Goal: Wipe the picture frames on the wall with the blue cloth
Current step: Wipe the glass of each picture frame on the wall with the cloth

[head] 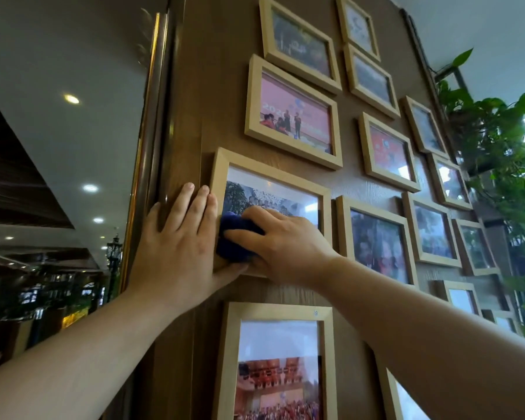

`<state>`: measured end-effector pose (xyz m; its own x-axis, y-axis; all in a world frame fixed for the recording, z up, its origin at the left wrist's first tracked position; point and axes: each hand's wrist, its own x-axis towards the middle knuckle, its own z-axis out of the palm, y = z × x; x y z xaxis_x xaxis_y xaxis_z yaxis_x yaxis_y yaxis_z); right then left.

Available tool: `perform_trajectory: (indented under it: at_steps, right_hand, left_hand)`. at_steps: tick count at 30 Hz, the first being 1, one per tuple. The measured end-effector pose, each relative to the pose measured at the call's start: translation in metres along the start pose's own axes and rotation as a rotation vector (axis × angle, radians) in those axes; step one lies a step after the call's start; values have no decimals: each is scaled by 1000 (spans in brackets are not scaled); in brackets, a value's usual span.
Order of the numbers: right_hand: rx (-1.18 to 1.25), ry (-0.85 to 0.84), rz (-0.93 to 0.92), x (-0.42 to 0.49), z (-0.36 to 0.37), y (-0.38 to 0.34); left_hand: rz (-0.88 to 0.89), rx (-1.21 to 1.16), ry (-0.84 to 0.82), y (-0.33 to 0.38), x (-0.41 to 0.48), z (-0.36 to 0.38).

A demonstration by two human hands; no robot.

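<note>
Several light wooden picture frames hang on a brown wood-panelled wall. My right hand presses a bunched dark blue cloth against the lower left of the glass of one frame at mid-left. My left hand lies flat on the wall, its fingers against that frame's left edge and its thumb under the bottom corner. The lower part of that frame is hidden by both hands.
A pink-photo frame hangs above, a tall frame below, a dark-photo frame to the right. A gold-trimmed pillar edge runs along the wall's left side. Leafy green plants stand at the right.
</note>
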<state>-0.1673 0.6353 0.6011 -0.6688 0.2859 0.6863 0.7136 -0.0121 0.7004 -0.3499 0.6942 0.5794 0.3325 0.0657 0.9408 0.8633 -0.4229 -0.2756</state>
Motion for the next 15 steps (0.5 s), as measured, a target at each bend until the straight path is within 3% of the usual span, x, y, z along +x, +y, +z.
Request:
perform_trajectory:
  at_steps: [5,11,15]
  right_hand:
    - [-133,-119,22,-33,1,22]
    - [-205,-321,232,-95,0,53]
    - [-334,-405,221,-96,-10,56]
  left_hand:
    - [-12,19,-12,0,0,1]
    - [-6,12,-13,-2,1,5]
    - [11,33,-12,-1,0,4]
